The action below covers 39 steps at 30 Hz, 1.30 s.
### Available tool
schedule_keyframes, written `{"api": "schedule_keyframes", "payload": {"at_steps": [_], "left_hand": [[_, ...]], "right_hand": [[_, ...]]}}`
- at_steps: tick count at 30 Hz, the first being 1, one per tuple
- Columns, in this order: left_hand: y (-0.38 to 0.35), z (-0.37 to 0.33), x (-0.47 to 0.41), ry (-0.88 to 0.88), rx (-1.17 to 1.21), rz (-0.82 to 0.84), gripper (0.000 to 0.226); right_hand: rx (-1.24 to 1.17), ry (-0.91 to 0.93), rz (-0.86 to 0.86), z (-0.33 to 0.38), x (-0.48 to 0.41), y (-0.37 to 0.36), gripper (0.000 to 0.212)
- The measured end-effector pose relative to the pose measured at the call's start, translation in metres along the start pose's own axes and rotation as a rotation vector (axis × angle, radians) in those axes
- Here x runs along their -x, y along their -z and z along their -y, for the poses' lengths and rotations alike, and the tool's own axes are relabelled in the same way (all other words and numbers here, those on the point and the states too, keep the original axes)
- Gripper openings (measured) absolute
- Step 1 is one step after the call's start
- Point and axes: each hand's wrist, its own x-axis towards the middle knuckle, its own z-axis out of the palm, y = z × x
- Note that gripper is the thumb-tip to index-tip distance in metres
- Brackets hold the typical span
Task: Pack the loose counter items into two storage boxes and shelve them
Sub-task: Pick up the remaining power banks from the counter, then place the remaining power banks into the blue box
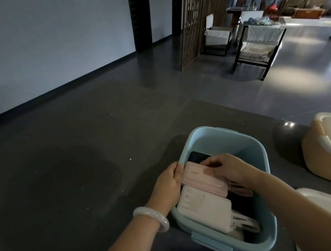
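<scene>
A light blue storage box point(229, 140) stands on the dark counter in front of me. Inside it lie a pink power bank point(196, 177), a white power bank point(204, 207) with white cables point(245, 221) beside it, and a black flat device point(197, 157) at the far end. My left hand point(168, 182) grips the box's left rim, thumb on the outside. My right hand point(229, 169) reaches into the box and holds the pink power bank by its far edge. An orange storage box point(311, 153) with a cream lid sits to the right.
A cream lid point(324, 198) lies at the lower right edge. The dark counter point(84, 161) stretches to the left and ahead. Beyond it are a grey floor, a wooden lattice screen point(194, 24) and black-framed chairs point(257, 43).
</scene>
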Motion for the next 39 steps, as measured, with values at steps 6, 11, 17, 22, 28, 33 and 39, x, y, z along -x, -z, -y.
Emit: {"api": "schedule_keyframes", "payload": {"at_steps": [6,11,17,22,28,33,39], "left_hand": [[-0.001,-0.002,-0.001,-0.019,-0.025,-0.018,0.041],[-0.002,0.001,-0.002,-0.026,-0.033,-0.029,0.042],[-0.004,0.004,-0.004,-0.009,-0.027,-0.022,0.040],[-0.002,0.005,-0.003,-0.001,-0.076,0.026,0.035],[0.036,0.021,0.021,0.057,-0.654,-0.256,0.050],[0.098,0.056,0.075,0.171,-0.931,-0.399,0.061],[0.159,0.115,0.176,0.545,-0.960,-0.498,0.069]], "right_hand": [[-0.063,0.003,-0.008,-0.005,0.003,-0.003,0.021],[-0.108,0.010,-0.018,-0.008,0.004,-0.005,0.022],[0.001,0.014,-0.015,-0.011,0.000,-0.003,0.030],[0.221,0.106,-0.258,0.010,-0.009,0.003,0.031],[0.517,0.495,-0.209,0.082,-0.027,-0.024,0.047],[0.722,0.624,0.148,0.142,-0.047,-0.092,0.063],[0.837,0.780,0.445,0.218,-0.034,-0.202,0.069]]}}
